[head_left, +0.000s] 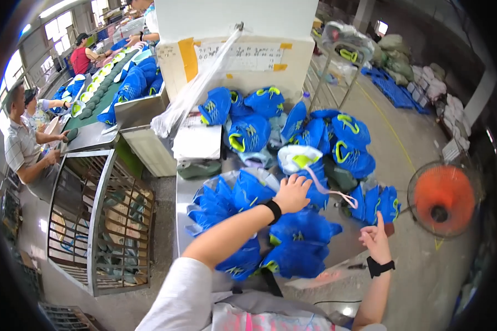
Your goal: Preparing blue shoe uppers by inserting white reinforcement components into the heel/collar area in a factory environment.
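My left hand [293,193] reaches across the table with its fingers spread, over the blue shoe uppers in the middle. Just beyond its fingertips lies a white shoe upper [292,157] with a yellow-green lining, and a pale pink strap [328,191] trails from there to the right. My right hand [376,243] is raised near the table's right edge, index finger stretched out and nothing visible in it. Closest to that finger are several blue uppers [373,203] standing side by side. Nearer my body, a pile of blue uppers [298,243] lies below my left wrist.
More blue uppers [249,131] are heaped at the table's back, beside a white paper stack [197,142]. A metal-barred cart [102,220] stands left; an orange fan [443,196] stands right. People work along a conveyor [102,91] at the far left.
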Tool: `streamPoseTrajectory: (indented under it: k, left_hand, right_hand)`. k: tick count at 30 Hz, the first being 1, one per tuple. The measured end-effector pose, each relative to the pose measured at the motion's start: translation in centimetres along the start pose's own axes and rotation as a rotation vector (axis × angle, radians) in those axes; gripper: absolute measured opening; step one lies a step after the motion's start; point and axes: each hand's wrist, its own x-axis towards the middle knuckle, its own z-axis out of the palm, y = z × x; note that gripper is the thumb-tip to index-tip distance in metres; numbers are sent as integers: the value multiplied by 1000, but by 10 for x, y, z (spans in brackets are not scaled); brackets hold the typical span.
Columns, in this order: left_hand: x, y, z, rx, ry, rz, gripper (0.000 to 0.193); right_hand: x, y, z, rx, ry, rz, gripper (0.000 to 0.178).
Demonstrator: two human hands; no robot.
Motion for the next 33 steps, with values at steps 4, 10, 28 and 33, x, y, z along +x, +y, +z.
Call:
streamPoseTrajectory:
  k: [4,10,28,33]
  left_hand:
    - [-95,6,-69,-14,-213,228,50]
    - [-243,25,-49,326,-295,253,56]
    - [-320,-90,-100,492,-160,418,33]
    - [-336,-99,-99,375,-139,359,33]
  right_hand:
    - [-68,-3,25,357,-334,232,41]
    - [-127,-67,151,400,-1153,199,60]
    - [-148,-12,281,-942,-615,-530,15]
    - [-137,-4,254,-1096,-788,-755,15]
